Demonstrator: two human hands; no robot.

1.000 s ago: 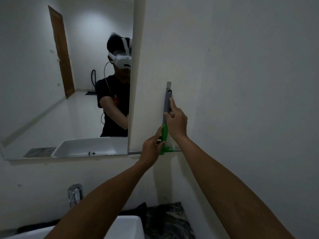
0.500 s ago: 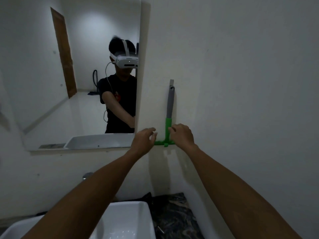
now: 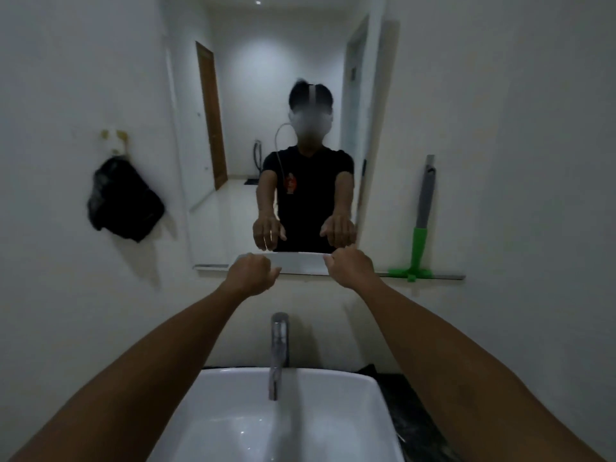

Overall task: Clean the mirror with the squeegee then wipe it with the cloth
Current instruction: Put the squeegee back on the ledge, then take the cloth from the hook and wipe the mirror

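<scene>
The mirror [image 3: 283, 95] hangs on the white wall straight ahead and reflects me with both arms stretched out. The squeegee [image 3: 421, 225], grey handle above a green neck and blade, stands upright on the narrow ledge [image 3: 446, 276] to the right of the mirror, leaning on the wall. A black cloth [image 3: 125, 198] hangs from a hook on the wall left of the mirror. My left hand [image 3: 251, 275] and my right hand [image 3: 350, 266] hover side by side at the mirror's bottom edge, palms down, fingers loosely drooping, holding nothing.
A chrome faucet [image 3: 278, 345] rises below my hands over a white square sink [image 3: 233, 428]. A dark marbled countertop [image 3: 410, 421] shows to the sink's right. The mirror reflects a wooden door and a hallway behind me.
Both hands have let go of the squeegee, which now stands alone on the ledge. My view and hands have swung left from the squeegee to the middle of the mirror.
</scene>
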